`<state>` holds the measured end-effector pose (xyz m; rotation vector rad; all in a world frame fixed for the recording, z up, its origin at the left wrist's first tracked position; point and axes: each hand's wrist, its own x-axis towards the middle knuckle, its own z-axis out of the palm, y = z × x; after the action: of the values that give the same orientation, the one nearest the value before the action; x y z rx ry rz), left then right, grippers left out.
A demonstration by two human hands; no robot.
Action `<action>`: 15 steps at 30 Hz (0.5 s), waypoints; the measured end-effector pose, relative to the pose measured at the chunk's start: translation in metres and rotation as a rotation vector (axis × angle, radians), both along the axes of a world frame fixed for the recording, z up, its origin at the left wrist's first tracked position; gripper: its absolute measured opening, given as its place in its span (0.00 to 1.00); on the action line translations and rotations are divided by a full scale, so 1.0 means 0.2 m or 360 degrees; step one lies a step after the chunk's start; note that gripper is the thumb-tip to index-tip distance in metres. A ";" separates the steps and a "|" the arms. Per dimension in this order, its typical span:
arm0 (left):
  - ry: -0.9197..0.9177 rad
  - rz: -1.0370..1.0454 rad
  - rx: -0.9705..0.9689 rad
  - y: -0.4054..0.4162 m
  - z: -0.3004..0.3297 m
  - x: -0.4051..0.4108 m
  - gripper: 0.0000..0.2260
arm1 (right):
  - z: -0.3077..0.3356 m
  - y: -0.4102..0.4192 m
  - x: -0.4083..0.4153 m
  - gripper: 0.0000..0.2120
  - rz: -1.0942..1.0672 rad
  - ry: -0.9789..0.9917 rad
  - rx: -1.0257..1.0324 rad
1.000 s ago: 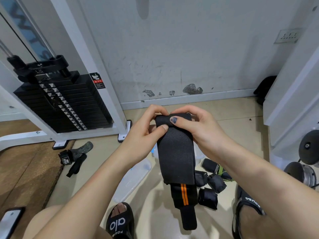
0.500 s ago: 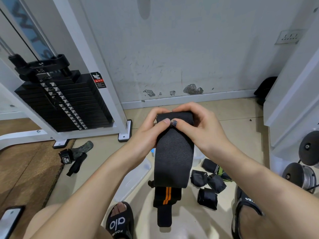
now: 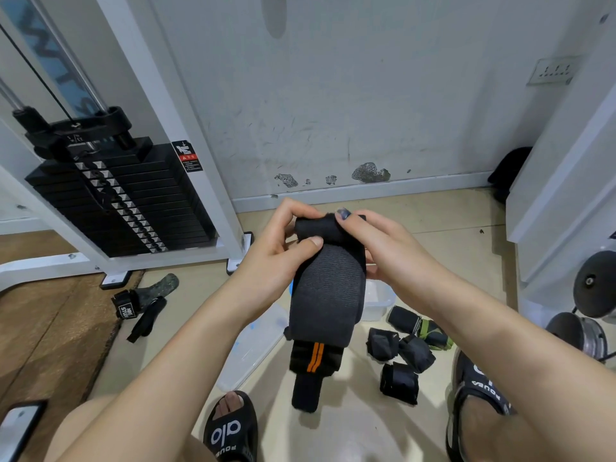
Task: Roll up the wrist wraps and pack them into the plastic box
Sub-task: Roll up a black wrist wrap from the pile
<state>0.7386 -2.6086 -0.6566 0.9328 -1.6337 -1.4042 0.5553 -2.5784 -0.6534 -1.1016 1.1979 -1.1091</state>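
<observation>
- Your left hand (image 3: 270,261) & right hand (image 3: 376,248) both grip the top of the black wrist wrap (image 3: 325,295), held in the air above the floor, in front of you.
- Left thumb presses on the rolled top edge; right fingers (image 3: 343,215) curl over the roll from the other side.
- Rest of the wrap hangs down loose, w/ orange stripes near the low end.
- Plastic box (image 3: 378,301) sits on the floor behind the wrap, mostly hidden; its clear lid (image 3: 253,348) lies beside it, to the left.
- Rolled wraps (image 3: 403,358) lie in a cluster on the floor, right of the hanging end.
- Weight stack (image 3: 116,198) stands at left.
</observation>
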 end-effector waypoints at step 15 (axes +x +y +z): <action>0.0059 0.0048 0.0374 -0.01 -0.02 -0.05 0.24 | -0.03 -0.01 0.01 0.12 -0.0055 -0.0119 -0.0289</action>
<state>0.7282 -2.6097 -0.6603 1.0528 -1.4426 -1.6077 0.5578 -2.5802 -0.6603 -1.1694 1.0772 -1.2946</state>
